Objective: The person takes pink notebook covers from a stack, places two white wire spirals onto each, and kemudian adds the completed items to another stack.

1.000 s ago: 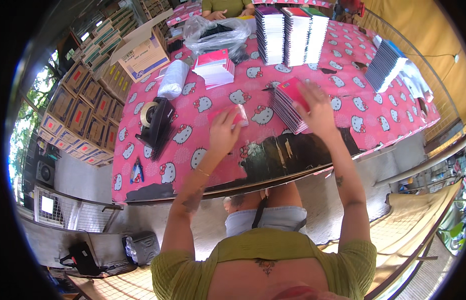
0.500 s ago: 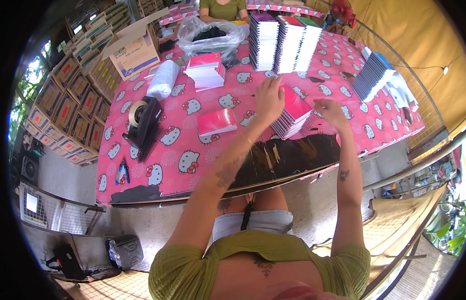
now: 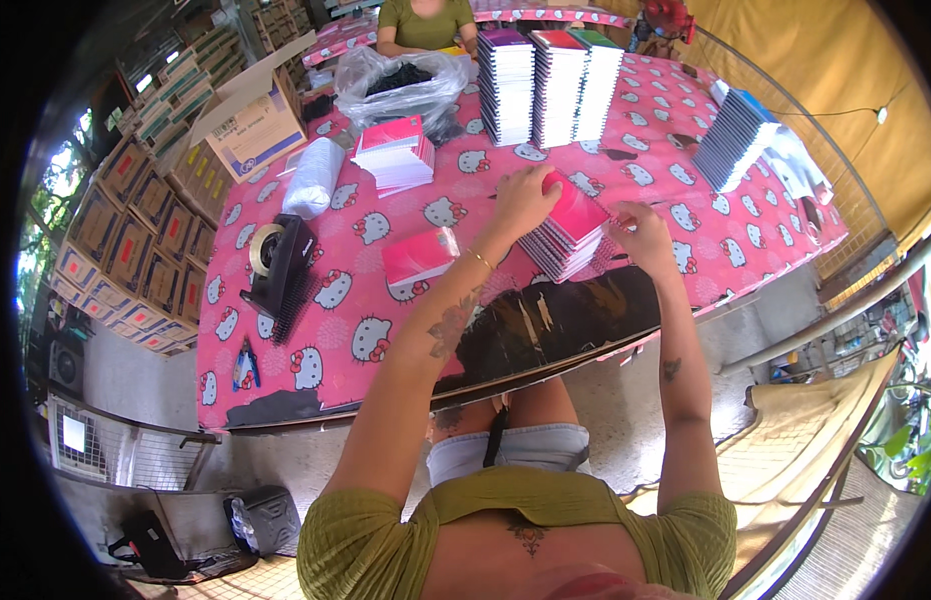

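Note:
A short stack of pink spiral-bound notebooks (image 3: 575,215) sits on the table in front of me, slightly uneven along its edges. My left hand (image 3: 527,203) is at its left and far side, fingers bent against the edge. At its right edge is my right hand (image 3: 640,238), thumb and fingers curled together at the covers. Left of the stack lies a thin pink booklet (image 3: 422,256). Farther back stands a pile of pink-covered booklets (image 3: 393,160) with white page edges showing.
Tall notebook stacks (image 3: 507,90) stand at the back, and a leaning blue-topped stack (image 3: 733,140) at right. On the left are a tape dispenser (image 3: 283,265), a plastic roll (image 3: 313,178), cutters (image 3: 246,368) and a carton (image 3: 250,125). A bag of black coils (image 3: 400,85) lies near another person (image 3: 425,25).
My left hand has gone from spread fingers over the stack to bent fingers at its edge. The right hand has closed in on the right edge. The view has shifted slightly.

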`<state>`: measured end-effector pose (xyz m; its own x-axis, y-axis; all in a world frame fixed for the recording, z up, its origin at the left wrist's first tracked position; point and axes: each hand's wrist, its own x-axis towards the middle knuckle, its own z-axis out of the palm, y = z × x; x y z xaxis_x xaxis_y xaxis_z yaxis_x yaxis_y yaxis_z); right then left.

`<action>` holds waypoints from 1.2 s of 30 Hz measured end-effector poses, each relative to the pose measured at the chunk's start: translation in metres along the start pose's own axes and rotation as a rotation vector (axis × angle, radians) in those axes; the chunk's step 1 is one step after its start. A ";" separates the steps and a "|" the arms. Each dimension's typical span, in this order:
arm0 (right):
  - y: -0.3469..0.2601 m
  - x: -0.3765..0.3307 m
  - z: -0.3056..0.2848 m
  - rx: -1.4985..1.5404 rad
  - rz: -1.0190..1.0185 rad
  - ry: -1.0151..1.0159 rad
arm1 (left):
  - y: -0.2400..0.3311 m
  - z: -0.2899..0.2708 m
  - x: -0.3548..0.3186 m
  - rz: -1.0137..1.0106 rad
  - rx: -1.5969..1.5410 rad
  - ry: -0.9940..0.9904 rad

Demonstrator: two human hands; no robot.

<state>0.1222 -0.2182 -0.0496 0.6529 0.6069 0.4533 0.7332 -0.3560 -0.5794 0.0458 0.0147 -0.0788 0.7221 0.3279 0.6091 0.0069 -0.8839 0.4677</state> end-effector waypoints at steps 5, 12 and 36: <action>0.002 0.033 0.014 0.075 0.001 -0.054 | 0.007 -0.001 -0.003 -0.008 0.003 0.016; 0.003 0.112 0.074 -0.197 0.033 -0.280 | 0.011 -0.005 -0.004 -0.006 -0.085 0.043; 0.009 0.105 0.096 0.090 0.010 -0.104 | -0.003 -0.003 -0.007 -0.038 -0.078 0.031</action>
<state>0.1791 -0.0897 -0.0729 0.6331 0.6759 0.3771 0.7039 -0.3002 -0.6437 0.0387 0.0164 -0.0827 0.7003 0.3725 0.6089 -0.0208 -0.8420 0.5390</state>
